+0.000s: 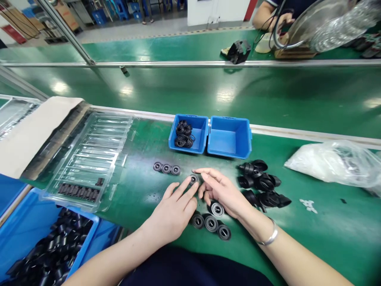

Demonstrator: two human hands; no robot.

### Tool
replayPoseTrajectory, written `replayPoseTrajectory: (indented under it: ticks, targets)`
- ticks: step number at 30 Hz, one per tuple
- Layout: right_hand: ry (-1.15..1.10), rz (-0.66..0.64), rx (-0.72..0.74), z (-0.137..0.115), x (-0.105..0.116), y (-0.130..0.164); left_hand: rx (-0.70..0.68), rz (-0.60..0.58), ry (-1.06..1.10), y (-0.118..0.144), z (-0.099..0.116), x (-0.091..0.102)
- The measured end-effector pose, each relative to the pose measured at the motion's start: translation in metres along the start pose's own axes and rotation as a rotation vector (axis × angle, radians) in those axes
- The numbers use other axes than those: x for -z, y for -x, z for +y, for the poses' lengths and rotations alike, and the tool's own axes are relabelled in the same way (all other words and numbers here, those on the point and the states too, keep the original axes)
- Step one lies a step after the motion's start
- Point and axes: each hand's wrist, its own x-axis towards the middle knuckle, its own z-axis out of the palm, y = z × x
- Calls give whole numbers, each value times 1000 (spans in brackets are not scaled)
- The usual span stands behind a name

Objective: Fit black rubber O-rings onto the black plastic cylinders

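A small black round plastic part point(193, 179) with a ringed face and a centre slot stands on the green table between my hands. My left hand point(175, 212) lies palm down with fingers spread, two fingertips resting on that part. My right hand point(223, 190) is beside it, its index finger reaching around the far side and the other fingers loosely bent. Whether the right index touches the part is unclear. Three similar parts point(166, 169) stand in a row at the left. Several more point(211, 223) stand close below my hands, one near the right palm.
A blue bin point(172, 143) holds black rubber rings; another blue bin point(229, 153) adjoins it. Black fittings point(264, 182) pile at right, near a plastic bag point(330, 161) and white bits point(308, 205). At left are a clear tray point(98, 147) and a crate point(86, 242) of black parts. A co-worker's hand point(282, 20) shows opposite.
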Motion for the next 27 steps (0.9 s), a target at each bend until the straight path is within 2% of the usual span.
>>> replayPoseTrajectory:
  ticks: [5,8,10,13,16,21,27]
  targets:
    - [63,-9,-12,-1,1,0,107,88,22,-3,-9,-1]
    - [209,6,37,-1,3,2,121,111,42,-2,-12,4]
    - [395,56,159,-2,4,4,132,155,51,1,-14,8]
    - [758,111,468,-8,3,8,177,231,40,9,-21,11]
    - [1108,39,672,-18,-2,8,178,214,16,15,-30,9]
    - [1436,-72,707,-26,-16,1,78,143,-6,19,-38,4]
    - [1556,-121,746,-27,-22,-7,48,110,-18,21,-40,2]
